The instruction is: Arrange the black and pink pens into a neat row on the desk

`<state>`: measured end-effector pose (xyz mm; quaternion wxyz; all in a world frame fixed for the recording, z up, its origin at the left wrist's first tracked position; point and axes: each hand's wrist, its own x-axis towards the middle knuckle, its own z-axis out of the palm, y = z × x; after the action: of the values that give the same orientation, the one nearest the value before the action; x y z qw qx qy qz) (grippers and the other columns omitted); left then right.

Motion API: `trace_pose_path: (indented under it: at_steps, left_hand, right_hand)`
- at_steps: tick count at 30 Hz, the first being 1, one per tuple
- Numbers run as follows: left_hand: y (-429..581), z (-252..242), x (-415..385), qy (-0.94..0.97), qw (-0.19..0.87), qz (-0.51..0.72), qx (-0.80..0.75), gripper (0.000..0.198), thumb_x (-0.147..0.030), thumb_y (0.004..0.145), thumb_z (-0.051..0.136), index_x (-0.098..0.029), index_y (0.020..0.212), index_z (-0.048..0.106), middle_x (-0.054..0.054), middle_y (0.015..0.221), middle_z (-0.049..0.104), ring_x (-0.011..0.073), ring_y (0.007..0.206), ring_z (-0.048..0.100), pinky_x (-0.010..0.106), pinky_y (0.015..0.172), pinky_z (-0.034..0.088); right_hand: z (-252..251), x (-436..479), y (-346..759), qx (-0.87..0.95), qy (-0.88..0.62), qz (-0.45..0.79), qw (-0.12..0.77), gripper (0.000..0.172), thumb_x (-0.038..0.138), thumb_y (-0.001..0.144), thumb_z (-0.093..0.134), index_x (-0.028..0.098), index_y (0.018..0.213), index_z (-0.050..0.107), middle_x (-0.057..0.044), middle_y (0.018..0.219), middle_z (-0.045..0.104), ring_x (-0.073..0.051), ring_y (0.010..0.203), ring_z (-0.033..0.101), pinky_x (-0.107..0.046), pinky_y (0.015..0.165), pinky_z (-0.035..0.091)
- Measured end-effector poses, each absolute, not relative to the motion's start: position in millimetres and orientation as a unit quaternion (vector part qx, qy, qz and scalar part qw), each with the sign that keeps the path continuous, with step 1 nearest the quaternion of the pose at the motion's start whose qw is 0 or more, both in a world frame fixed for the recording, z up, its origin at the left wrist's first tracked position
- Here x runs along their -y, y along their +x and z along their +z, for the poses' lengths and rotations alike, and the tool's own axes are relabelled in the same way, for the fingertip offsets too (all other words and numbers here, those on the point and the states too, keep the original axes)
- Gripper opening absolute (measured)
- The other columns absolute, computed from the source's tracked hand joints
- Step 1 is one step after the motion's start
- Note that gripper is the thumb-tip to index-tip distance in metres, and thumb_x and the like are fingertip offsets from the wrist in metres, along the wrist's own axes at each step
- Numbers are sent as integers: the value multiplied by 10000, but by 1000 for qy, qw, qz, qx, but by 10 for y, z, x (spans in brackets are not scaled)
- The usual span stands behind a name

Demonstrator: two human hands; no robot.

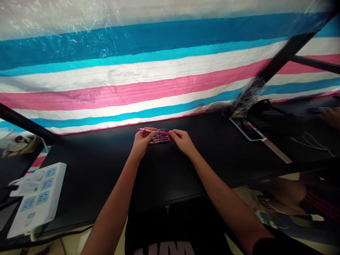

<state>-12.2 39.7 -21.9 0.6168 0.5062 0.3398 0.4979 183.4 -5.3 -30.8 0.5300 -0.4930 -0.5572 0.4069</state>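
Note:
A slim red-and-white pen is held level between my two hands, above the black table. My left hand pinches it near its left end, which sticks out past the fingers. At the other end, the fingertips of my right hand are closed on the pen's red part. Right below and behind it, several more pens, dark with some red and white, lie side by side on the tabletop. My fingers partly cover them.
A white power strip with a plug stands at the left. To the right lie a phone, a wooden ruler, clear plastic wrap and a cable. A striped sheet hangs behind. Another person's hand is at far right.

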Motion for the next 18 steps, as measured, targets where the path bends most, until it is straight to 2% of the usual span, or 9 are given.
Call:
trace_pose_path:
  at_steps: [2, 5, 7, 9, 12, 18]
  left_hand:
    - [-126, -221, -396, 507, 616, 500, -337, 327, -395, 758, 871, -136, 931, 770, 59, 786, 721, 155, 730, 674, 228, 589, 512]
    - [-136, -208, -396, 504, 603, 515, -344, 324, -392, 753, 870, -134, 923, 772, 74, 842, 742, 128, 685, 644, 220, 571, 486]
    - [-138, -190, -393, 507, 596, 516, -350, 331, -396, 744, 869, -131, 918, 772, 81, 854, 747, 118, 654, 624, 226, 563, 475]
    - [-135, -170, -387, 514, 595, 507, -354, 335, -400, 739, 867, -130, 912, 771, 69, 791, 733, 116, 620, 603, 235, 560, 469]
    - [-127, -150, -376, 515, 600, 503, -350, 324, -399, 740, 863, -134, 902, 769, 48, 724, 706, 113, 601, 581, 239, 560, 461]
    - [-140, -163, -389, 513, 596, 516, -341, 302, -395, 758, 850, -141, 897, 765, 83, 864, 745, 99, 604, 555, 235, 534, 424]
  right_hand:
    - [-310, 50, 1838, 553, -483, 424, 531, 454, 622, 913, 601, 188, 807, 678, -42, 740, 654, -182, 707, 597, -334, 701, 491]
    - [-316, 45, 1835, 539, -476, 419, 554, 420, 578, 782, 774, 207, 943, 661, -36, 866, 673, -186, 775, 617, -308, 687, 494]
    - [-318, 44, 1842, 546, -488, 396, 554, 412, 552, 746, 811, 210, 916, 655, -30, 877, 666, -185, 783, 610, -300, 681, 487]
    - [-318, 43, 1856, 558, -506, 378, 538, 385, 580, 819, 731, 201, 840, 663, -29, 813, 653, -180, 739, 584, -308, 676, 476]
    - [-321, 38, 1873, 555, -520, 383, 524, 465, 635, 911, 580, 193, 797, 668, -36, 758, 646, -175, 684, 553, -318, 660, 463]
    - [-324, 46, 1854, 555, -501, 397, 532, 368, 548, 787, 771, 210, 852, 642, -15, 820, 640, -172, 731, 575, -300, 671, 473]
